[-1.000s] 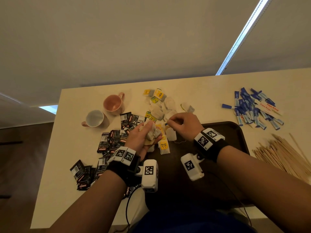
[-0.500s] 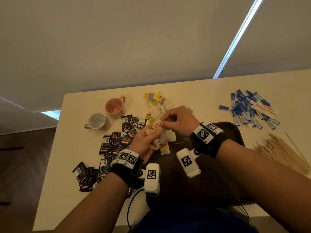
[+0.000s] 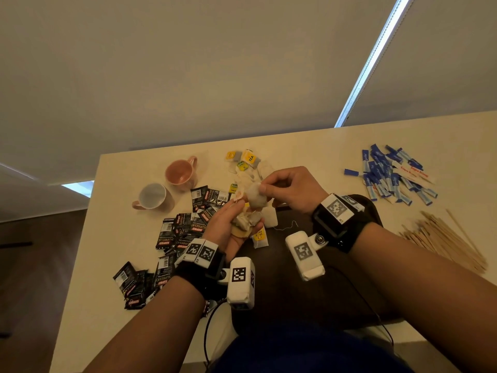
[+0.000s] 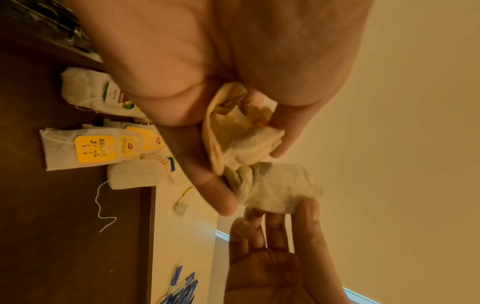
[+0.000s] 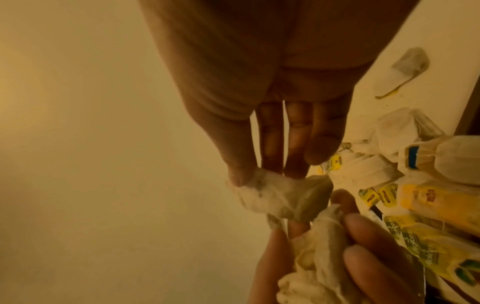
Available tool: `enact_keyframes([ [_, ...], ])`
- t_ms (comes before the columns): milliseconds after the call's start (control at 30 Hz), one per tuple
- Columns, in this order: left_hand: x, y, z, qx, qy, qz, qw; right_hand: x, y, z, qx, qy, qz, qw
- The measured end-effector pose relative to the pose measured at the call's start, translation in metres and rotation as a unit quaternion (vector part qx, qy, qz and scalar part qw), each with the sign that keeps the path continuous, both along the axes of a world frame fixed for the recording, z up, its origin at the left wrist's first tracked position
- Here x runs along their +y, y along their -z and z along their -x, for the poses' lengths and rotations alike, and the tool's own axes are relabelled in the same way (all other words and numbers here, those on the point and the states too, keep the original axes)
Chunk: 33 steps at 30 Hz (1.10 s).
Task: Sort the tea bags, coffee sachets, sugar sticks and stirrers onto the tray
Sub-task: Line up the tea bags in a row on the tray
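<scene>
Over the cream table (image 3: pixel 129 305) by a pale wall, both hands pinch tea bags (image 3: pixel 248 219).

Pink mug (image 3: pixel 179 172) beside white-lined mug (image 3: pixel 153 196), both on cream table (image 3: pixel 88 265)

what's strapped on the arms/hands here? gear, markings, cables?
Both forearms bare, no sleeves or gloves. Left hand and right hand each have a black wrist strap carrying white blocks printed with black square fiducial tags, plus a white tagged camera pod. A thin black cable trails from each.
</scene>
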State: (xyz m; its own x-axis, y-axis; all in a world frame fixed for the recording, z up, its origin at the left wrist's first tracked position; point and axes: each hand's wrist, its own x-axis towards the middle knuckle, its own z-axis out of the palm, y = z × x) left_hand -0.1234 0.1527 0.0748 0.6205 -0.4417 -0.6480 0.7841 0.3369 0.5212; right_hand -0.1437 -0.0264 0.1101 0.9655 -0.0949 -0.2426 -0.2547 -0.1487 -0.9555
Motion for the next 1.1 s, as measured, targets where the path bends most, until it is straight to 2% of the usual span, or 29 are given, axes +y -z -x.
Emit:
enact_keyframes([
  [200,0.0,-0.003,-0.002,0.005,0.005,-0.005,1.0,-0.007,-0.002,0.002,0.0,0.076,-0.044,0.996],
  [333,0.0,-0.003,-0.003,-0.003,0.002,-0.009,1.0,-0.011,-0.001,0.004,-0.014,0.104,-0.033,0.994],
  [400,0.001,-0.001,-0.004,-0.013,0.004,-0.012,1.0,-0.015,0.003,0.006,-0.022,0.098,0.001,0.995],
  [500,0.004,0.003,-0.004,-0.024,-0.006,-0.025,0.999,-0.025,0.025,0.007,-0.009,0.082,0.133,0.988],
  [600,0.006,0.005,-0.004,-0.031,-0.006,-0.03,0.999,-0.031,0.056,0.008,0.056,0.052,0.219,0.973],
  [700,0.007,0.005,-0.005,-0.032,-0.004,-0.034,0.999,-0.027,0.08,0.007,0.136,0.004,0.235,0.962],
  [900,0.009,0.007,-0.007,-0.031,-0.007,-0.042,0.999,-0.009,0.108,0.002,0.222,-0.092,0.284,0.928],
  [1100,0.011,0.009,-0.011,-0.028,-0.003,-0.051,0.998,-0.007,0.112,-0.011,0.202,-0.039,0.313,0.927],
])
